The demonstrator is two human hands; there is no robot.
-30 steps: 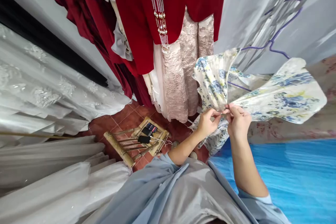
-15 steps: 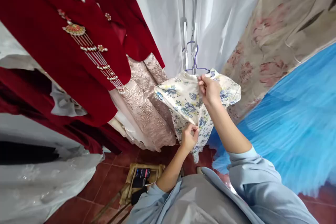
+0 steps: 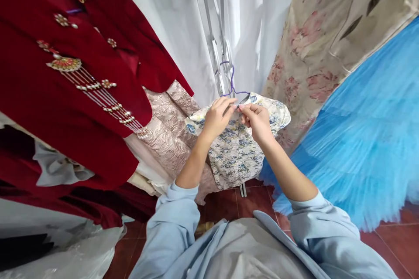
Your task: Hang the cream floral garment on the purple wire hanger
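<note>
A white blouse (image 3: pixel 229 152) with blue and yellow flowers hangs in front of me from a purple hanger (image 3: pixel 233 85). At the top of its front, by the neckline, my two hands meet. My right hand (image 3: pixel 257 120) is closed, pinching the edge of the blouse between thumb and forefinger. From the other side my left hand (image 3: pixel 218 117) grips the same edge with thumb and fingertips, its other fingers fairly straight. Something small and dark shows between the fingertips, too small to make out.
Left of the blouse hang a dark red velvet garment (image 3: pixel 108 52) with beaded ornaments and a pink brocade garment (image 3: pixel 170 122). White curtains (image 3: pixel 170 17) and a metal rack (image 3: pixel 216 52) stand behind. To the right are a floral cloth (image 3: pixel 314 52) and blue tulle (image 3: pixel 360 139), above red floor tiles (image 3: pixel 225 205).
My left hand has risen from the lower front of the blouse to the neckline, meeting my right hand. The blouse front now hangs flatter. The view has shifted slightly.
</note>
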